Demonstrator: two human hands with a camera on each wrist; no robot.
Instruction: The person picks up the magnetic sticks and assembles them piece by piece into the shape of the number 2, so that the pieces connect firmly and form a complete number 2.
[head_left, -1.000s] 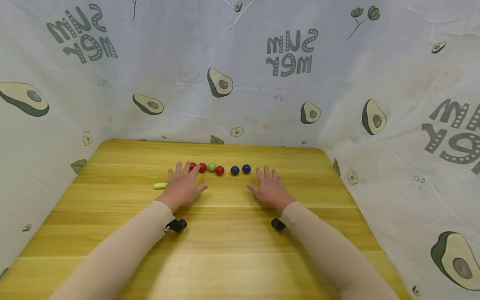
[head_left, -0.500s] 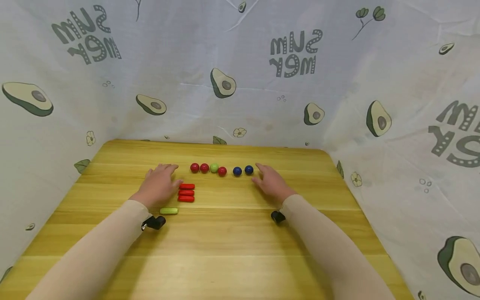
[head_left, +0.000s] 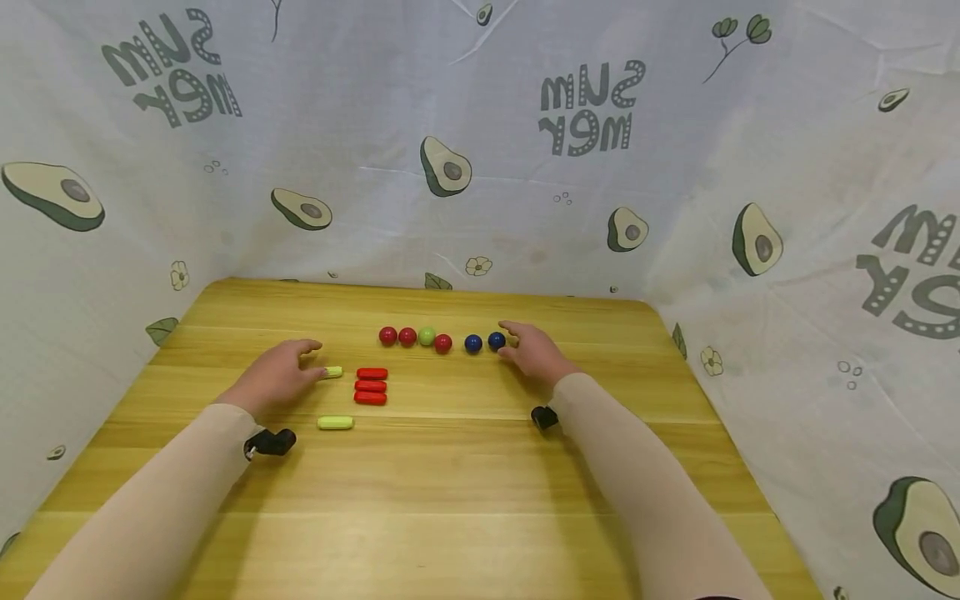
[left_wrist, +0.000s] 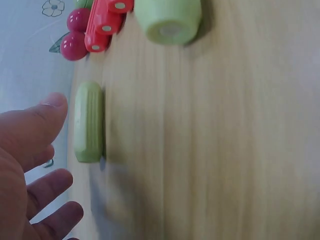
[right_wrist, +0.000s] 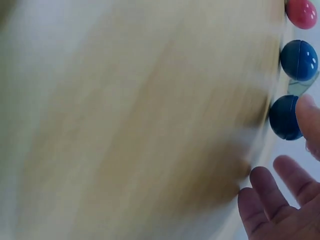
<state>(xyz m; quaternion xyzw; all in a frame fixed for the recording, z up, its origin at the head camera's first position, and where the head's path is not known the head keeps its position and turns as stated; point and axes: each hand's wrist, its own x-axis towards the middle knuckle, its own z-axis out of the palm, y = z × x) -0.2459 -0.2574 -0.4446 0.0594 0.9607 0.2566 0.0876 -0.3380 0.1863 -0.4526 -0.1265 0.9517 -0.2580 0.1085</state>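
Observation:
My left hand (head_left: 276, 375) is at the left of the table, thumb and fingers apart. Its thumb is beside a short ribbed yellow-green stick (left_wrist: 89, 122), partly covered by the hand in the head view; nothing is gripped. Another yellow-green stick (head_left: 335, 422) lies nearer me. Three red sticks (head_left: 371, 386) lie stacked in parallel to the right. My right hand (head_left: 536, 352) is beside the right-hand blue ball (head_left: 497, 341), thumb and fingers loosely spread around its near side. In the right wrist view the thumb overlaps that ball; whether it touches cannot be told.
A second blue ball (head_left: 473, 343) sits just left of the first. Farther left in the row come a red ball (head_left: 443, 343), a green ball (head_left: 427, 336) and two more red balls (head_left: 407, 337). A printed curtain (head_left: 480, 208) surrounds the wooden table (head_left: 450, 517).
My left hand has drawn back to the left, uncovering the red sticks and red balls. My right hand has turned onto its side and shifted left to the blue ball.

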